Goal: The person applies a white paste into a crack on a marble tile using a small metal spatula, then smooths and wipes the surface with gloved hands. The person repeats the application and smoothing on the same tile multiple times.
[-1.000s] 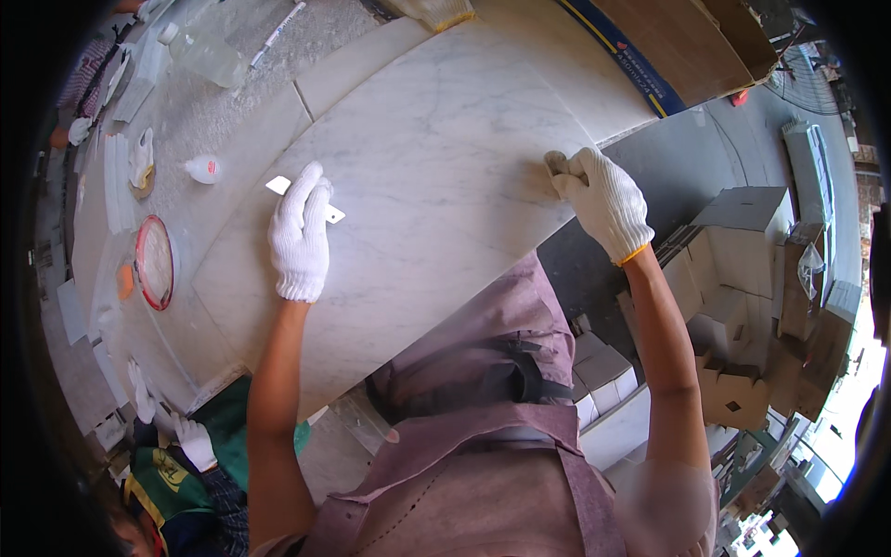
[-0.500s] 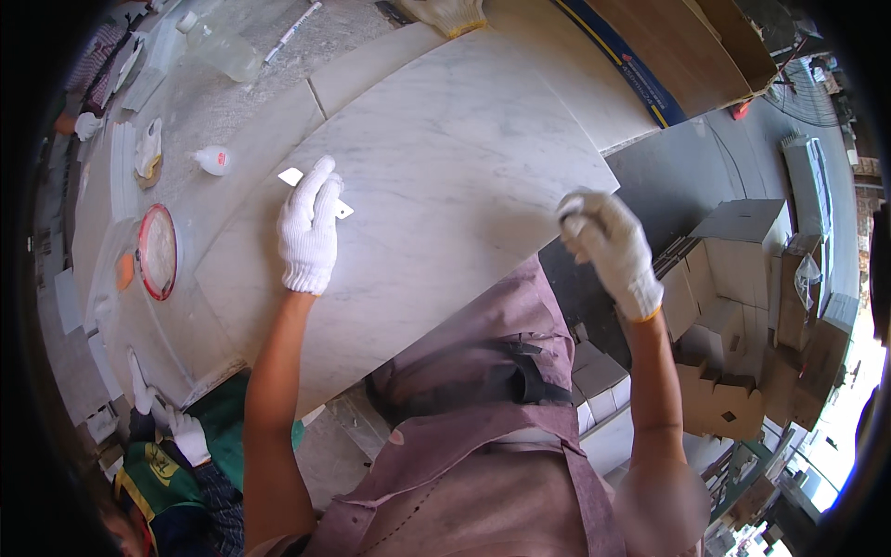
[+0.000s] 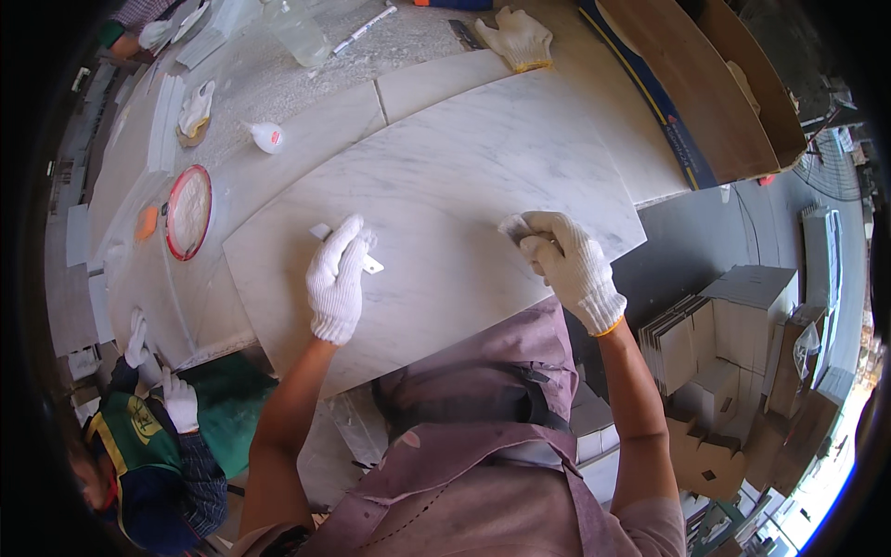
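Observation:
A pale, grey-veined marble slab lies before me. My left hand, in a white knit glove, is over its left part, fingers closed on a flat white strip with a small hole at one end. The strip's ends stick out on both sides of the fingers; its middle is hidden. Over the slab's right part is my right hand, also gloved, its curled fingers pinching a small greyish-white pad. Whether the pad touches the stone I cannot tell.
Left of the slab are a round red-rimmed container, an orange block and a small white squeeze bottle. A loose glove lies at the far edge, near a long cardboard box. A co-worker is at lower left.
My right hand has swung left, from beside the slab's right edge to over the stone, with the pad. My left hand keeps the strip. The view has shifted slightly.

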